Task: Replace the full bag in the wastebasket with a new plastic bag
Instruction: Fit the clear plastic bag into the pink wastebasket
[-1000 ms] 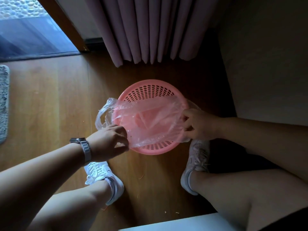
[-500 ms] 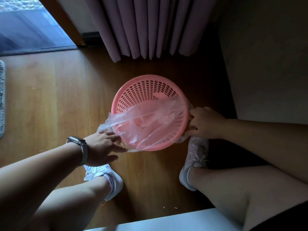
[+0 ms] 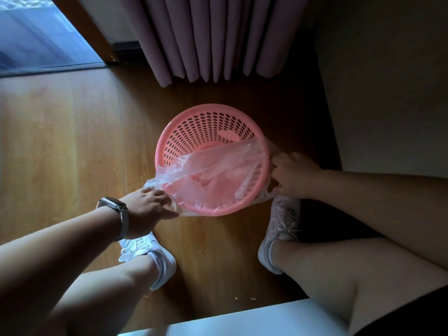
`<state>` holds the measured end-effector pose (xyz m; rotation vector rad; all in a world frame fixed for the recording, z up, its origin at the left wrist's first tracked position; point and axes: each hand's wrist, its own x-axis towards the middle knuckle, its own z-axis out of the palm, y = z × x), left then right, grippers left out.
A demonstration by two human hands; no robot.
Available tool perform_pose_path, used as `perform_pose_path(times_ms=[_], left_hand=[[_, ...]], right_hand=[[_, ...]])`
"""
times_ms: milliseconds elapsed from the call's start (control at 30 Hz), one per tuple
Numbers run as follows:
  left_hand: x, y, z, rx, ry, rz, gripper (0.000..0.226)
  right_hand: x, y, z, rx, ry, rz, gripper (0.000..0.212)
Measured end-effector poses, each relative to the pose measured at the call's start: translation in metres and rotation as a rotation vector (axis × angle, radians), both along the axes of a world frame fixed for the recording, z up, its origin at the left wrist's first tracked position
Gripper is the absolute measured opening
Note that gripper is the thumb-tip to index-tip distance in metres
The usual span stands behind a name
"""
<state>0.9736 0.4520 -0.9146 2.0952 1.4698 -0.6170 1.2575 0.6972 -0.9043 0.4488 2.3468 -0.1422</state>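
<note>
A pink perforated wastebasket stands on the wooden floor between my feet. A clear plastic bag lies inside it, covering the near half of the opening, with its edge folded over the near and right rim. My left hand, with a watch on the wrist, presses the bag's edge down at the basket's near-left rim, fingers spread along the plastic. My right hand grips the bag's edge at the right rim. The far half of the basket is uncovered.
Mauve curtains hang behind the basket. A wall runs along the right. A glass door and its wooden frame are at the far left. My white shoes flank the basket. A white surface edge lies below.
My left hand moved from a pinched grip at the near rim down and left, flattening the bag's edge over the rim. The bunched plastic at the left was pulled down. The right hand stayed.
</note>
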Motion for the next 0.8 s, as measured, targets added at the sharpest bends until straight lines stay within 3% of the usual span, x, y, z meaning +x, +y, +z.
perform_pose_path(times_ms=[33, 133, 233, 367, 433, 633, 800], left_hand=[[-0.001, 0.0, 0.0, 0.019, -0.009, 0.056, 0.056], [-0.006, 0.001, 0.009, 0.1, -0.169, 0.295, 0.046], [-0.015, 0.008, 0.022, 0.213, -0.284, 0.599, 0.027], [-0.01, 0.025, 0.019, 0.335, -0.337, 1.011, 0.009], [-0.002, 0.033, 0.01, 0.362, -0.32, 1.165, 0.021], [-0.001, 0.053, -0.007, 0.335, -0.285, 1.369, 0.043], [-0.014, 0.057, -0.003, 0.222, -0.321, 1.389, 0.095]], right_hand=[[-0.001, -0.001, -0.002, -0.011, 0.017, -0.06, 0.047], [0.0, 0.005, -0.003, -0.179, 0.223, -0.367, 0.008], [0.002, 0.018, -0.001, -0.308, 0.386, -0.642, 0.023], [-0.01, 0.021, 0.005, -0.423, 0.554, -0.889, 0.012], [-0.016, 0.019, 0.004, -0.482, 0.577, -0.931, 0.013], [-0.038, 0.014, -0.005, -0.509, 0.626, -1.05, 0.05], [-0.052, 0.014, -0.009, -0.52, 0.659, -1.067, 0.059]])
